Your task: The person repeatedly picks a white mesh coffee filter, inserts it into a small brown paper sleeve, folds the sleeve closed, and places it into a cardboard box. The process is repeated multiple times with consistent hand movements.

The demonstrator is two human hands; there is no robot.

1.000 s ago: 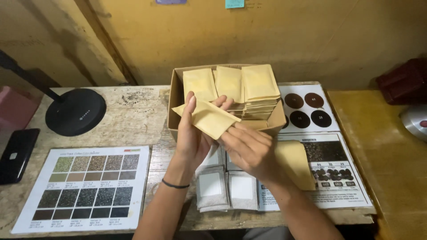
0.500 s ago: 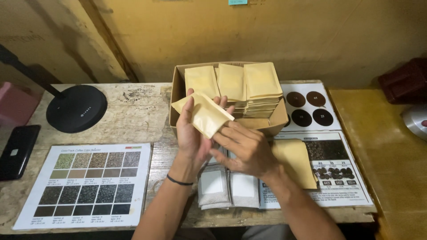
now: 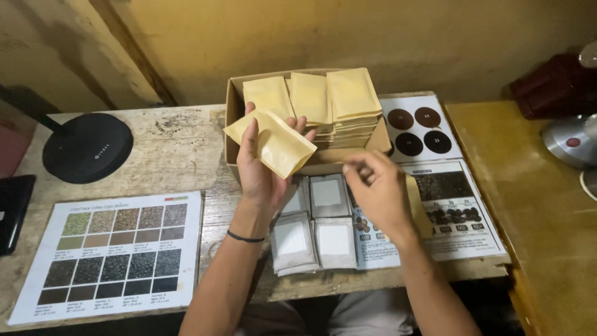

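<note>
The tan paper pouch (image 3: 272, 142) sits tilted in my left hand (image 3: 261, 168), pinched in front of the cardboard box (image 3: 234, 112) of matching pouches. My right hand (image 3: 376, 190) has let go of it since a moment ago and now hovers loosely curled, holding nothing, above the white sachets (image 3: 314, 227) on the desk (image 3: 168, 155).

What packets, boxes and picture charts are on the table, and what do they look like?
Tan packet: flat, held up in the left hand.
Cardboard box: brown, open, at the table's back, full of tan packets.
White sachets: square, stacked before the box.
Colour chart: white sheet, left, grid of green-to-black squares.
Circle chart: white, four dark circles, right of the box.
</note>
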